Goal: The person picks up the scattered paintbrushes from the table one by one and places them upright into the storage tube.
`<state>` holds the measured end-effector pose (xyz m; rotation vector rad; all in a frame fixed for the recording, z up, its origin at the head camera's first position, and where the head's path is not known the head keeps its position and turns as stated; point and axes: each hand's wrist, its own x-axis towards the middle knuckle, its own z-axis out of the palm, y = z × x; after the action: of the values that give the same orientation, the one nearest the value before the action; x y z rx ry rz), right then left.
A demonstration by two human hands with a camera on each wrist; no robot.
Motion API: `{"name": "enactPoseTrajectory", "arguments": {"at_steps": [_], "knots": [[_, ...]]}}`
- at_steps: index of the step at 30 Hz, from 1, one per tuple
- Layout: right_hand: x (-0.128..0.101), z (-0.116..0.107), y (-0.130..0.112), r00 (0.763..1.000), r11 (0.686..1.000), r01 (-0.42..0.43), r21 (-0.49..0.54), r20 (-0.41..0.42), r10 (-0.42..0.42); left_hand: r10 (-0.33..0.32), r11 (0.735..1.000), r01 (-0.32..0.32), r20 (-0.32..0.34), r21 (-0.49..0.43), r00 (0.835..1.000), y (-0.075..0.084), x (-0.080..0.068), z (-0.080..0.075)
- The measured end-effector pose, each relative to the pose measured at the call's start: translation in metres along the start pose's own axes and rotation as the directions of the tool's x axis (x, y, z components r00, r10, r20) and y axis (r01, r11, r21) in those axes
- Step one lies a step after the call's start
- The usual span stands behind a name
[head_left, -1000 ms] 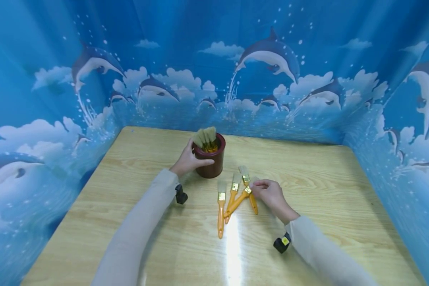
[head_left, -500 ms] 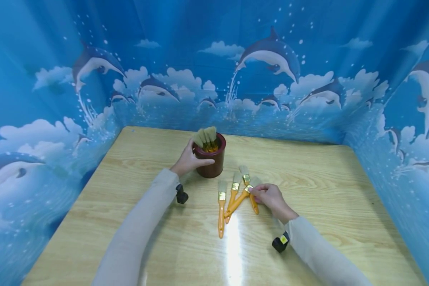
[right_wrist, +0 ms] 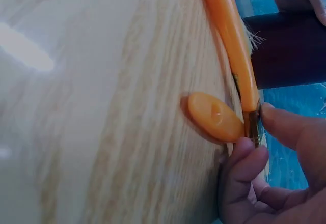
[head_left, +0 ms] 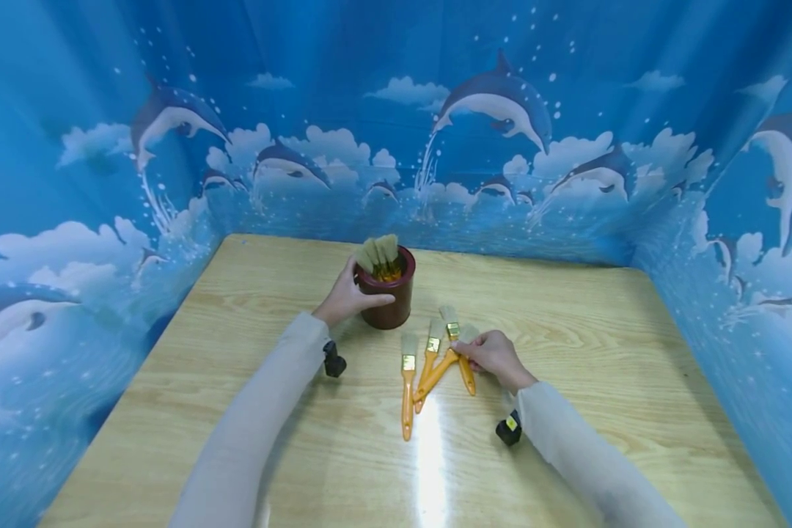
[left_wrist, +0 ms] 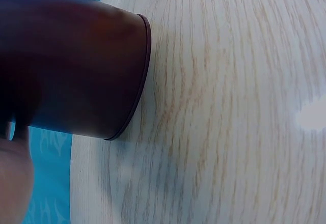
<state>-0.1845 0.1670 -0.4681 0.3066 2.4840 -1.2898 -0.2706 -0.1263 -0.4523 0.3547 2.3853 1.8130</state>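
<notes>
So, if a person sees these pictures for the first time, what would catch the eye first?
Probably the dark red cup near the middle of the wooden table, full of brushes with bristles up, with the left hand holding its side. Just right of it, four orange brushes lie in a loose fan, and the right hand pinches one at its metal band. Blue dolphin walls surround everything.

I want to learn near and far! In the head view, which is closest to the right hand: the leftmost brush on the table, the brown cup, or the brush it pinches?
1. Pinched brush, at the right hand's fingertips.
2. Leftmost brush, further left.
3. Brown cup, behind, by the left hand.
</notes>
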Motion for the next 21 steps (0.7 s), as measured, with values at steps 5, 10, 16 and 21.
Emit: {"name": "enactPoseTrajectory", "arguments": {"at_steps": [5, 10, 16, 21], "knots": [[0.002, 0.001, -0.001, 1.000, 1.000, 0.020, -0.004, -0.018, -0.020, -0.003, 1.000, 0.003, -0.005, -0.004, 1.000, 0.000, 0.000, 0.000], [0.004, 0.002, 0.001, 0.999, 0.997, 0.031, 0.070, -0.018, -0.030, 0.002, 1.000, -0.002, -0.007, 0.003, 1.000, -0.001, 0.000, 0.001], [0.001, -0.003, 0.003, 1.000, 0.988, 0.013, 0.153, -0.003, -0.013, -0.006, 1.000, 0.006, -0.005, 0.007, 1.000, 0.001, -0.001, 0.001], [-0.002, -0.014, -0.002, 1.000, 0.973, 0.004, 0.229, 0.016, -0.008, 0.000, 1.000, 0.000, -0.006, 0.000, 1.000, 0.001, -0.001, 0.001]]}}
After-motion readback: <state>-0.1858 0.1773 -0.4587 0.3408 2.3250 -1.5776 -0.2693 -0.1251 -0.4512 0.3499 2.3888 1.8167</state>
